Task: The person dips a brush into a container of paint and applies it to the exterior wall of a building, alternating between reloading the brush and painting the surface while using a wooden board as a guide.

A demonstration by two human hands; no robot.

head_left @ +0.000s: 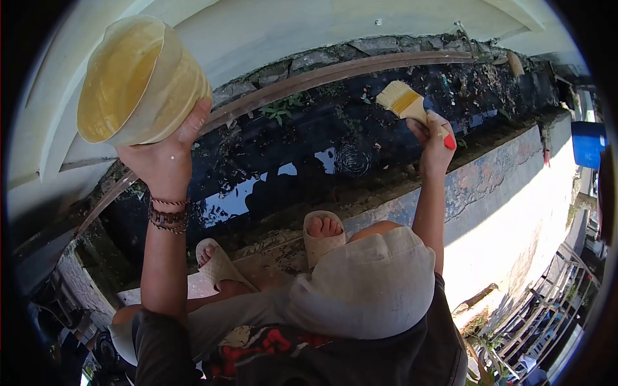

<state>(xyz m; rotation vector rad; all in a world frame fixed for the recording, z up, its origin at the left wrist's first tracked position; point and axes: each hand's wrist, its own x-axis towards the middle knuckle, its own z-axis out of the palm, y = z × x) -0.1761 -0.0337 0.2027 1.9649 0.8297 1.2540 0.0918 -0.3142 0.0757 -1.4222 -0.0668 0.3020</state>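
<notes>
On the left, my left hand (168, 149) is closed round the base of a cream-coloured container (180, 83), which is tilted so that its yellow-stained inside shows. Bracelets circle that wrist. My right hand (436, 143) grips the handle of a wide paintbrush (404, 101) over the dark water at the right. The brush has pale bristles and a yellow band, and its bristles point up and left. A red patch shows on the side of my right hand. The brush and the container are far apart.
Dark water (290, 199) fills a channel below a pale wall (290, 32). A long brown pipe or strip (283, 82) runs along it. My sandalled feet rest on the near ledge (277, 264). A blue container (587, 145) and a pale rack (547, 309) are at the right.
</notes>
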